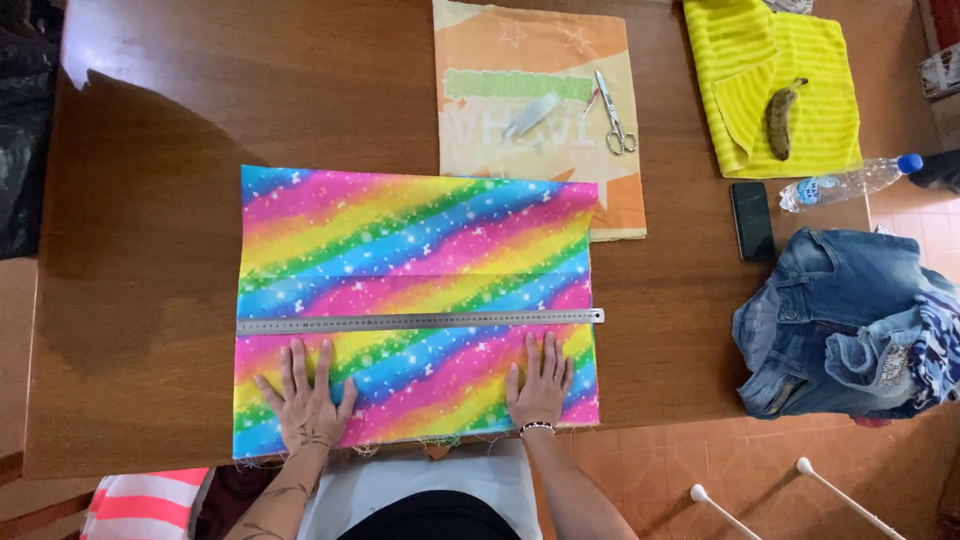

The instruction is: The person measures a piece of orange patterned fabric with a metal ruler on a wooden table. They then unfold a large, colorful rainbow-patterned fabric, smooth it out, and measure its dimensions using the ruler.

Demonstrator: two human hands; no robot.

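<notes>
Fingers spread flat — left hand (305, 398) and right hand (540, 384) pressing rainbow fabric (415, 300) at the table's (150, 250) near edge, gripping nothing. Just beyond the fingertips, a steel ruler (420, 322) across the cloth. At the far edge, scissors (612, 115) on orange printed cloth (535, 70) — right corner, plastic bottle (850, 182), blue cap, labelled.

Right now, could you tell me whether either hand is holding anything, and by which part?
Nothing is held: the left hand and right hand lie flat on the rainbow fabric, below the metal ruler.
</notes>
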